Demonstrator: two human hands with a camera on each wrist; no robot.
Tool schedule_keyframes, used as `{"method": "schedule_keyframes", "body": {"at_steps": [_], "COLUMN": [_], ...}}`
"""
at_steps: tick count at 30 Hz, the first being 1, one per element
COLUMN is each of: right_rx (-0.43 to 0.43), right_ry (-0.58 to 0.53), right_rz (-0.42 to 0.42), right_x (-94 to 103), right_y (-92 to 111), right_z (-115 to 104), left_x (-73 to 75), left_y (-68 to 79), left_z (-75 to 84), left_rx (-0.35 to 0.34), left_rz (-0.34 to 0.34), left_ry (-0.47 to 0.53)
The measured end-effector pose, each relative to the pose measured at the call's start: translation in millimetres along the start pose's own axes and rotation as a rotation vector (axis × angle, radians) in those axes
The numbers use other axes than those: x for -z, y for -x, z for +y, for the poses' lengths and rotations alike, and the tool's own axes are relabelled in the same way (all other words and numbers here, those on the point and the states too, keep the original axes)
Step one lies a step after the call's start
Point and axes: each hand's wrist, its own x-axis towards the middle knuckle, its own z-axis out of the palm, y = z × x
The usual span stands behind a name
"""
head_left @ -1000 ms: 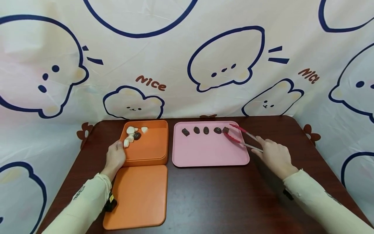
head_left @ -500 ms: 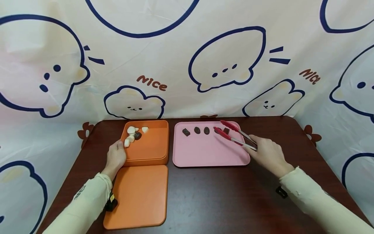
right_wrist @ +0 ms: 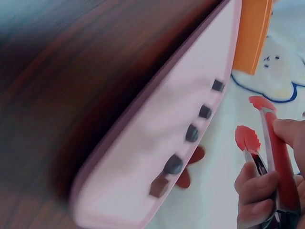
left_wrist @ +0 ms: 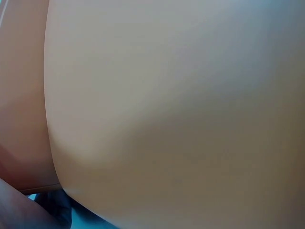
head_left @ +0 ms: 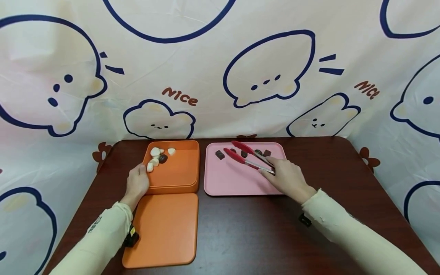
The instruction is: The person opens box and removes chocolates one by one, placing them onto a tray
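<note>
My left hand (head_left: 136, 184) grips the left wall of an orange box (head_left: 177, 168), thumb at the rim. Inside the box lie several white pieces (head_left: 155, 151) and one dark oval chocolate (head_left: 163, 158). In my right hand (head_left: 287, 176) is a pair of red-tipped metal tongs (head_left: 237, 156), arms spread, nothing between the tips. The tongs hang over a pink tray (head_left: 233, 181), overlapping part of a row of several dark chocolates (head_left: 220, 154) along its far side. The right wrist view shows the tongs (right_wrist: 281, 167) held above the chocolates (right_wrist: 192, 133).
A flat orange lid (head_left: 165, 229) lies in front of the box and fills most of the left wrist view. All stands on a dark wooden table (head_left: 247, 233). A white printed cloth (head_left: 213, 68) hangs behind and at both sides.
My right hand has carried the tongs left along the row, away from the square chocolate at the right end and the oval beside it. The left hand stays at the box.
</note>
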Motion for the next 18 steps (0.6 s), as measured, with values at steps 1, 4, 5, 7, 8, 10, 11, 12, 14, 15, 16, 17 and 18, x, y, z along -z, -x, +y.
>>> {"method": "schedule_keyframes", "body": {"at_steps": [1,4,5,7,8,10,11,12,14,15,16,17,18], "right_rx": [0.008,0.050,0.066,0.092,0.103,0.120,0.125,0.131,0.141,0.145,0.150,0.152,0.158], "right_ry": [0.001,0.008,0.010,0.010,0.009,0.008,0.007,0.005,-0.004,-0.009,-0.015,-0.024,-0.026], "right_rz": [0.001,0.005,0.005,-0.002,-0.009,-0.026,-0.030,-0.037,-0.051,-0.058,-0.065,-0.076,-0.084], "right_x": [-1.2,-4.1,-5.0,-7.3,-8.4,-10.9,-12.2,-13.7,-16.2,-17.7,-19.0,-20.5,-22.0], "right_y": [-2,-7,-9,-13,-14,-19,-21,-23,-27,-29,-31,-33,-35], "right_z": [-6,-23,-30,-42,-47,-58,-63,-67,-76,-80,-84,-88,-92], "left_x": [-0.2,-0.6,-0.4,-0.1,-0.1,-0.2,-0.4,-0.5,-0.7,-0.7,-0.5,-0.3,0.0], "left_y": [0.1,0.4,0.4,0.3,0.4,0.3,0.1,-0.2,-0.5,-0.6,-0.6,-0.6,-0.9], "left_z": [0.0,-0.2,-0.4,-0.9,-1.0,-1.1,-1.2,-1.3,-1.3,-1.2,-1.1,-1.1,-1.3], "left_rx": [0.000,0.002,0.001,-0.002,-0.004,-0.006,-0.006,-0.005,-0.003,-0.004,-0.006,-0.008,-0.010], "left_rz": [-0.001,-0.001,0.000,0.003,0.003,0.002,0.001,-0.001,-0.005,-0.006,-0.006,-0.005,-0.002], "left_ry": [0.000,0.002,0.001,-0.001,-0.001,-0.003,-0.004,-0.004,-0.003,-0.003,-0.004,-0.003,-0.004]}}
